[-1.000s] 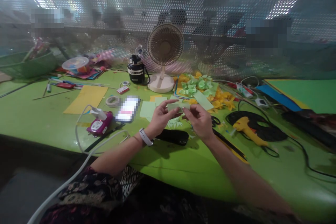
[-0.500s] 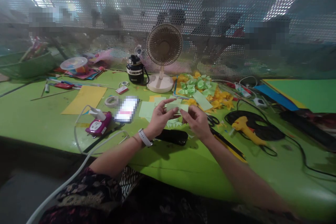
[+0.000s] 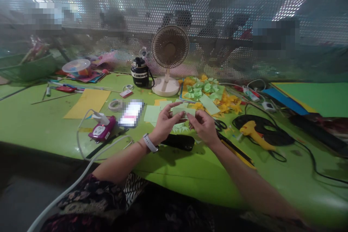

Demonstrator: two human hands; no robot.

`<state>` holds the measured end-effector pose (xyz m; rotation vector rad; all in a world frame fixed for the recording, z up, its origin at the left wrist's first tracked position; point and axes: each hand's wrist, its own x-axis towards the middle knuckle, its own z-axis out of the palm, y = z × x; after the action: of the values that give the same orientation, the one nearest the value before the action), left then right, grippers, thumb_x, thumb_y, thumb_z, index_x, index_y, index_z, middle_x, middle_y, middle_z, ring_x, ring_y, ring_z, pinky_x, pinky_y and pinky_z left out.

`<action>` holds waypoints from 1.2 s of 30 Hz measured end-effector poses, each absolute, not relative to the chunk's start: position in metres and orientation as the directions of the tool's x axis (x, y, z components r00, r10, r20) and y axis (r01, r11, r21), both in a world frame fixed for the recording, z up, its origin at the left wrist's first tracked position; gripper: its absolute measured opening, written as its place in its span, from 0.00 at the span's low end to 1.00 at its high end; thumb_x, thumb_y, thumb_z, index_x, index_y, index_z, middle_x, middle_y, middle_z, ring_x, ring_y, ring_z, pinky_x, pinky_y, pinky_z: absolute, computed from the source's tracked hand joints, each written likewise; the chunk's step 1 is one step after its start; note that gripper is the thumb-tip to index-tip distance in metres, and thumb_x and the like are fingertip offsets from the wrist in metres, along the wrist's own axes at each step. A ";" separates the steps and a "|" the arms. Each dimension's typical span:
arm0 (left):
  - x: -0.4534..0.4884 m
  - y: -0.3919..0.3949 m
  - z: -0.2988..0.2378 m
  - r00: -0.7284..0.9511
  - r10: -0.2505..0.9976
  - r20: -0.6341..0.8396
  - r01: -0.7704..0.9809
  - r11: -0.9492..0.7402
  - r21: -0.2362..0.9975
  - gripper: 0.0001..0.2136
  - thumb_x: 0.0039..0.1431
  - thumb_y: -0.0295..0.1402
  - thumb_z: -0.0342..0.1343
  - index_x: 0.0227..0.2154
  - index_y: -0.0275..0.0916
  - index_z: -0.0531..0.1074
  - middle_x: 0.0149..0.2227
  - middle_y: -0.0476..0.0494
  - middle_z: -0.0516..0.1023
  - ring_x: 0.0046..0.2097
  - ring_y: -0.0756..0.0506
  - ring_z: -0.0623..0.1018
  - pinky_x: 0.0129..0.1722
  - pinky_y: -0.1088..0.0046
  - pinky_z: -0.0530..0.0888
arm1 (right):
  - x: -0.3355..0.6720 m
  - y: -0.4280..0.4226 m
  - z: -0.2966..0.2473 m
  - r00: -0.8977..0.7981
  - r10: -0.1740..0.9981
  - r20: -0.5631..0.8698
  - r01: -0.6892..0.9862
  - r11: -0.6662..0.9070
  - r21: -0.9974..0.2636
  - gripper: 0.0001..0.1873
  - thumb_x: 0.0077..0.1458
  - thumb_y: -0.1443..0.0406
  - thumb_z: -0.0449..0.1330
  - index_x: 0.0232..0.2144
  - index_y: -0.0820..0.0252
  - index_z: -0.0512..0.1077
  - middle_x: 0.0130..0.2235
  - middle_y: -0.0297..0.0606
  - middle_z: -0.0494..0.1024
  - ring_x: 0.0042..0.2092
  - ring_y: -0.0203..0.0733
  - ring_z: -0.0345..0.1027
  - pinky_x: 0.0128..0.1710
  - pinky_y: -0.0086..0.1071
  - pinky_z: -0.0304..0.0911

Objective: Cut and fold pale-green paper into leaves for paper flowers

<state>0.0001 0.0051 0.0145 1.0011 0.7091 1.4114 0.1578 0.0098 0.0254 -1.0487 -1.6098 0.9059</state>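
Above the green table (image 3: 40,123), my left hand (image 3: 165,123) and my right hand (image 3: 205,127) together pinch a small pale green paper piece (image 3: 182,110) between thumbs and fingers. The paper is folded into a narrow strip. A white band sits on my left wrist. Just under my hands lie a black case (image 3: 179,141) and folded pale green paper shapes (image 3: 181,127). More pale green paper squares (image 3: 152,113) lie flat behind my left hand.
A small fan (image 3: 170,58), a black jar (image 3: 140,72), a heap of green and yellow paper flowers (image 3: 212,96), a yellow glue gun (image 3: 254,132), scissors (image 3: 220,125), a pink power socket (image 3: 102,128), a phone (image 3: 132,113) and yellow paper (image 3: 88,102) surround my hands.
My hands have drawn slightly closer together on the paper strip and sunk a little toward the table. Nothing else has moved.
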 end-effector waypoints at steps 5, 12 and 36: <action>0.001 0.003 0.017 0.064 0.985 0.158 -0.463 -0.111 0.880 0.26 0.48 0.40 0.69 0.50 0.39 0.72 0.23 0.56 0.71 0.29 0.54 0.75 0.43 0.68 0.80 | 0.158 0.011 0.023 -0.152 0.933 0.326 0.199 0.352 -0.915 0.22 0.54 0.49 0.63 0.22 0.56 0.62 0.19 0.28 0.67 0.21 0.34 0.61 0.22 0.30 0.58; -0.001 0.006 0.015 0.060 0.983 0.171 -0.448 -0.127 0.885 0.26 0.49 0.39 0.69 0.50 0.38 0.71 0.25 0.55 0.75 0.30 0.54 0.77 0.43 0.69 0.80 | 0.156 0.010 0.027 -0.152 0.931 0.331 0.173 0.354 -0.919 0.23 0.53 0.48 0.64 0.21 0.55 0.61 0.18 0.28 0.67 0.20 0.34 0.61 0.22 0.29 0.58; -0.027 0.017 0.033 0.241 0.969 0.053 -0.250 0.009 0.968 0.29 0.43 0.35 0.72 0.48 0.33 0.69 0.23 0.51 0.77 0.29 0.48 0.81 0.36 0.71 0.78 | 0.156 0.018 0.031 -0.277 0.950 0.144 0.001 0.150 -0.989 0.24 0.41 0.46 0.69 0.24 0.59 0.69 0.20 0.29 0.72 0.19 0.32 0.64 0.20 0.28 0.64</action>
<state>-0.0267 0.0170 0.0335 1.1463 0.8346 1.1502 0.1563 0.0180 0.0310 -0.9673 -1.4945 1.2840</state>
